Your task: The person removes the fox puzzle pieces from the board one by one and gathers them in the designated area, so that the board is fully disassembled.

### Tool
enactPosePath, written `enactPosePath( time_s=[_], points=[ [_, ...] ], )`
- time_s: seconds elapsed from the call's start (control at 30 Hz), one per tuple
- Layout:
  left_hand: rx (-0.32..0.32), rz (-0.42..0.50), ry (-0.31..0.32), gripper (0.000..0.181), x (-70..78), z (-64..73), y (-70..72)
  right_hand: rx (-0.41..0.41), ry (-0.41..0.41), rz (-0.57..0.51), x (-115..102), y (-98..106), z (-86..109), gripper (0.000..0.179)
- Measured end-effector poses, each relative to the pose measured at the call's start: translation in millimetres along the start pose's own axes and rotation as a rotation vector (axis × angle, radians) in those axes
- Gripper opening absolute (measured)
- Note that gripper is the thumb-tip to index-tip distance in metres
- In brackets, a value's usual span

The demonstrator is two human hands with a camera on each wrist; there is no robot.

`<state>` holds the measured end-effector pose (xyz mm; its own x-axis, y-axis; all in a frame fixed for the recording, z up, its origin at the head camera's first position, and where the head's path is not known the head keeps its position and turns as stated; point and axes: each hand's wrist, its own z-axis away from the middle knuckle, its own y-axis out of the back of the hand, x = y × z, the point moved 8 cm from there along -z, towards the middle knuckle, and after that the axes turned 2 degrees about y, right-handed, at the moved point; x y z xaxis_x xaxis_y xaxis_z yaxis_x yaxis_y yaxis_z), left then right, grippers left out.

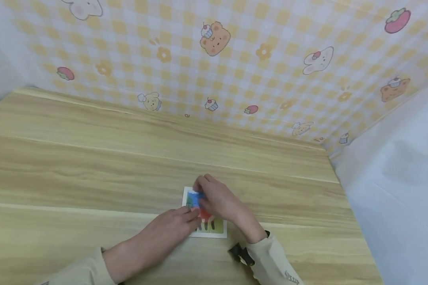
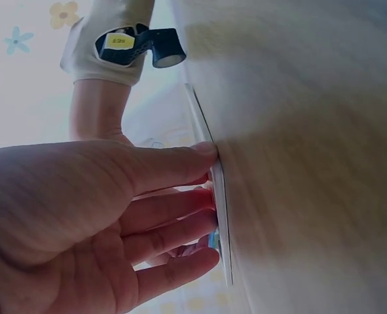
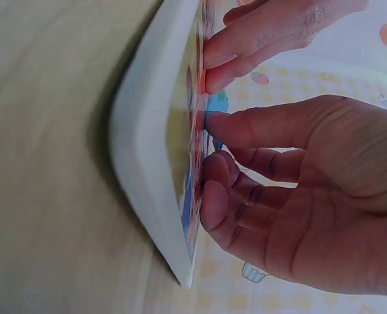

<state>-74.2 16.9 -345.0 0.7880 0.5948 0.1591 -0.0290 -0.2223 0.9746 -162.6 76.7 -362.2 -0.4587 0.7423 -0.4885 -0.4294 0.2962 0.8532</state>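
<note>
A small picture puzzle (image 1: 208,235) with a white frame lies on the wooden table, showing blue, red and green areas. My right hand (image 1: 217,198) is over its upper right part. In the right wrist view, the thumb and fingers pinch a thin blue puzzle piece (image 3: 218,102) standing tilted at the picture surface; most of it is hidden. My left hand (image 1: 169,225) rests on the puzzle's left side, its fingertips on the picture. The left thumb (image 2: 173,160) touches the white edge in the left wrist view. Both hands cover much of the picture.
The wood-grain table (image 1: 92,166) extends around the puzzle. Behind it hangs a yellow checked cloth (image 1: 182,75) with cartoon animals, and a white sheet (image 1: 396,170) hangs at the right. A black wrist camera (image 1: 241,254) sits by the right cuff.
</note>
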Motion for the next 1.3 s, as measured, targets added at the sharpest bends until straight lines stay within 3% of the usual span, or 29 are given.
enactPosePath(
  time_s=[0.47,0.7,0.83,1.07,1.3],
  points=[
    [0.009,0.018,-0.010,0.037,-3.6,-0.5,1.1,0.045,0.024,0.066,-5,4,-1.8,0.029],
    [0.028,0.019,-0.015,0.034,-2.5,-0.4,1.9,0.043,0.061,0.187,-9,5,-1.2,0.027],
    [0.057,0.011,-0.016,0.035,-2.0,0.1,3.7,0.084,0.106,0.247,-9,10,0.4,0.028],
    [0.043,0.016,0.002,0.036,-2.6,0.7,2.5,0.153,0.121,0.221,0,27,7.0,0.028],
    [-0.016,0.026,0.044,0.039,-7.2,-1.0,-0.4,0.200,0.039,0.160,20,50,17.4,0.029]
  ],
)
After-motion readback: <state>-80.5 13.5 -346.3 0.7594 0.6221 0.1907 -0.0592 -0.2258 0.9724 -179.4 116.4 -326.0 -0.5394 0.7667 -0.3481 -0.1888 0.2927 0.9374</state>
